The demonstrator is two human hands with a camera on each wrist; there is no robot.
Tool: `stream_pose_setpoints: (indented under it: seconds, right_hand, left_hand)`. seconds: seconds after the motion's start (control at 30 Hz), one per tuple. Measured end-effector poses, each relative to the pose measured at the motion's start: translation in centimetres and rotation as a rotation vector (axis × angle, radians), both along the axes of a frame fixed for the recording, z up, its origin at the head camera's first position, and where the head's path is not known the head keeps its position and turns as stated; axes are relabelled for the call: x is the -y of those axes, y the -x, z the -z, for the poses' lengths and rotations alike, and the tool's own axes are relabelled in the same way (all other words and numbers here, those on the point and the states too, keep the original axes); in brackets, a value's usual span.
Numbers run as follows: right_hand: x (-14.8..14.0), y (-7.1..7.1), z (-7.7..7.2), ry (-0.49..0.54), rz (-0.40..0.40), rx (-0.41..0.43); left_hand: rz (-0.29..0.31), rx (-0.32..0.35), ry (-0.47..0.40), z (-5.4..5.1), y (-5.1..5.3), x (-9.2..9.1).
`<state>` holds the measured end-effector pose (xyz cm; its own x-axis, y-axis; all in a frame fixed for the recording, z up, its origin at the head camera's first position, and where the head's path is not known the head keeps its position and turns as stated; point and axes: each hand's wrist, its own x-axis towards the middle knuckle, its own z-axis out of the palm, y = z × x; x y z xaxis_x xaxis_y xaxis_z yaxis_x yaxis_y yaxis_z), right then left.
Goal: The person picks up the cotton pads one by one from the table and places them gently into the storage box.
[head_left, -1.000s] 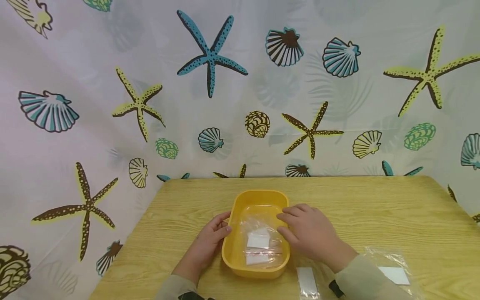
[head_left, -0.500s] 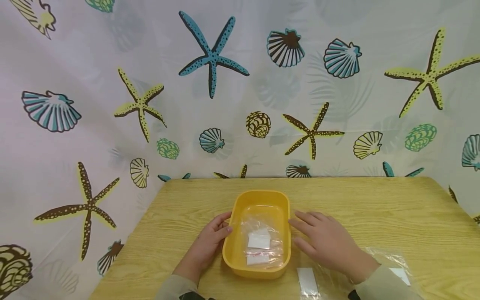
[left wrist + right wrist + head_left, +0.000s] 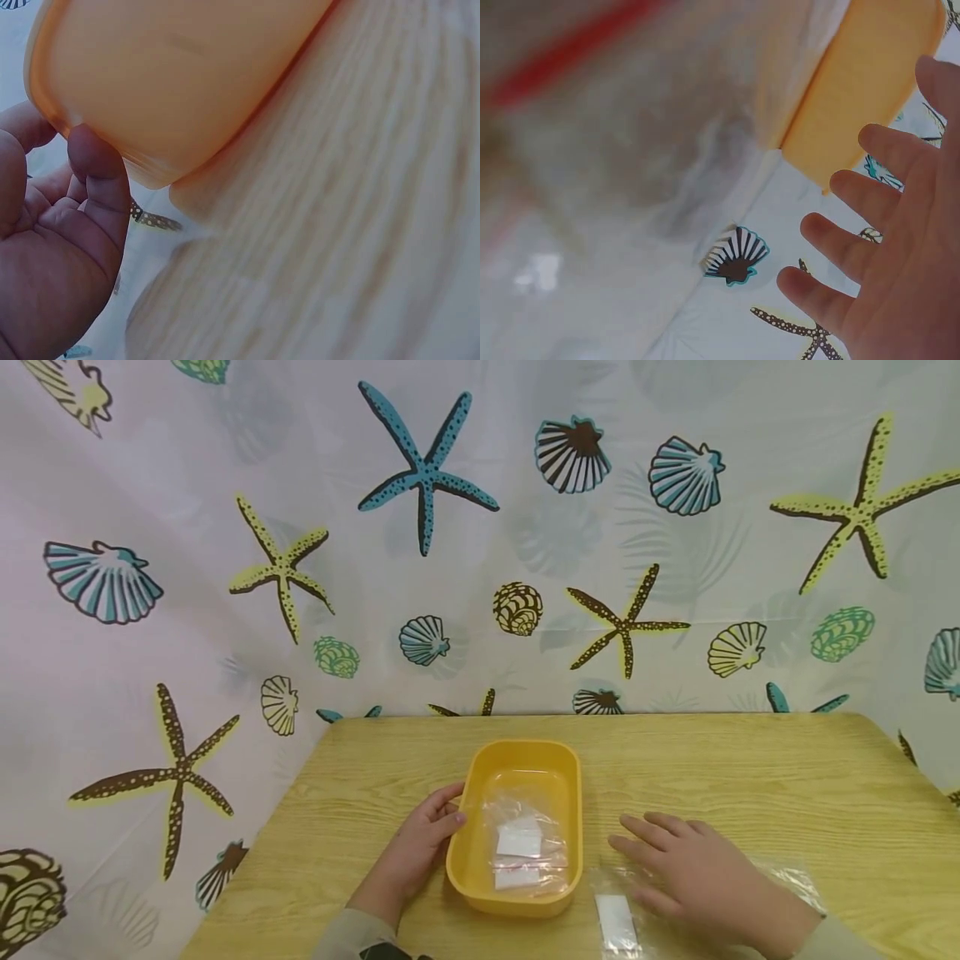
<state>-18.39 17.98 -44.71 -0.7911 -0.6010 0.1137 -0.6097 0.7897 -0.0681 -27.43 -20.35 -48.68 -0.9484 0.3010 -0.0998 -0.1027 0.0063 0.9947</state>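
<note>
A yellow plastic tray (image 3: 517, 907) sits on the table, holding clear zip bags (image 3: 519, 847) with white pieces inside. My left hand (image 3: 418, 843) grips its left rim; the left wrist view shows the thumb and fingers (image 3: 97, 161) pinching that edge. To the right, my right hand (image 3: 701, 872) hovers with fingers spread, holding nothing. Beneath and beside it lies a clear bag with a white piece (image 3: 617, 922). Another clear bag (image 3: 798, 878) is mostly hidden behind the right hand and forearm. Close to the right wrist camera, clear plastic with a red stripe (image 3: 570, 56) appears blurred.
The wood-grain table (image 3: 750, 768) reaches back to a white curtain (image 3: 465, 585) printed with starfish and shells. This curtain also hangs along the left and right sides.
My right hand has moved away from the tray's right rim, to the right and toward me, over the bags on the table. The left hand stays on the tray.
</note>
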Motion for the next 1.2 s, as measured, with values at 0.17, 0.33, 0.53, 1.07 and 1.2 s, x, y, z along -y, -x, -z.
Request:
stream_pose_setpoints:
  seconds: [0.17, 0.33, 0.53, 1.07, 1.2]
  right_hand:
    - [-0.8, -1.0, 1.0, -0.03, -0.026, 0.105]
    - [-0.6, -1.5, 1.5, -0.066, -0.021, 0.251]
    - [-0.6, -1.9, 1.8, -0.092, -0.052, 0.258]
    - [-0.5, -2.0, 2.4, -0.109, -0.064, 0.163]
    - [-0.7, -1.9, 2.4, -0.092, -0.062, 0.138]
  left_hand:
    - [-0.002, -0.007, -0.004, 0.0, 0.1, -0.1]
    - [-0.017, -0.008, 0.009, 0.1, 0.1, -0.1]
    - [-0.014, -0.015, 0.011, 0.2, 0.1, -0.1]
    - [-0.011, -0.014, 0.0, 0.3, 0.2, 0.0]
    - [-0.017, -0.018, 0.009, 0.3, 0.2, -0.1]
